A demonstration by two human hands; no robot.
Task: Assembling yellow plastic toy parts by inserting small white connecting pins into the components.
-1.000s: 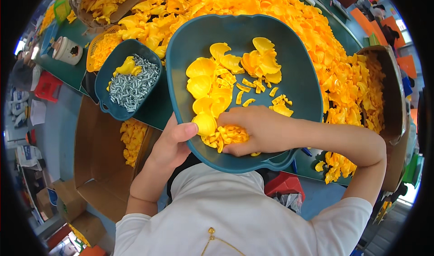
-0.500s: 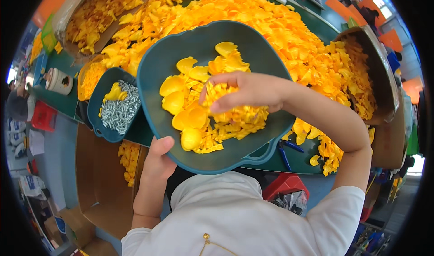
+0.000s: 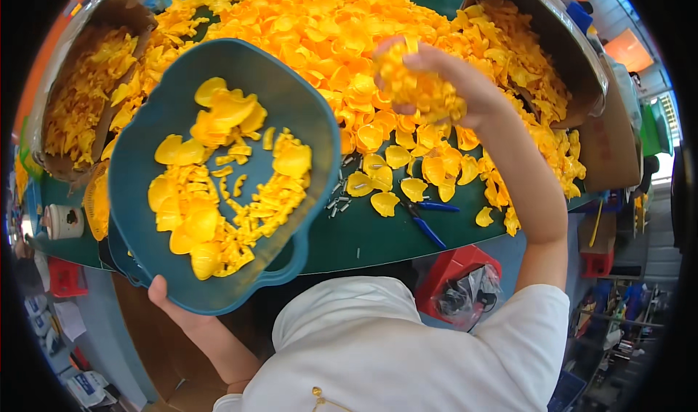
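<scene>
Now a yellow handful is clear of the basin

At nine o'clock a white jar (image 3: 64, 221) stands on the table (image 3: 342, 245), with an open cardboard box (image 3: 138, 21) of yellow pieces at ten. The left hand (image 3: 182, 314), at eight o'clock, supports the teal basin (image 3: 273, 85); its thumb shows at the rim, but the fingers are hidden, so how tight that grip is I cannot tell. The basin sits toward nine o'clock, holding cupped yellow shells (image 3: 200, 219) and, on its right side, small yellow strips (image 3: 273, 219). A broad yellow heap (image 3: 313, 30) spreads across twelve o'clock. Right of the basin lie a few metal pins (image 3: 338, 201), then loose shells (image 3: 383, 204) and blue-handled pliers (image 3: 429, 232) at four o'clock.

Between one and two o'clock, the right hand (image 3: 469, 88) has its grip curled around a handful of small yellow pieces (image 3: 418, 85), in front of the heap. Half a second ago this hand was over the basin; since then it has swung out to the right while the basin has shifted left. For the work, that seems to part this handful from the rest of the basin's load. Another cardboard box (image 3: 542, 34) leans at two o'clock.
</scene>
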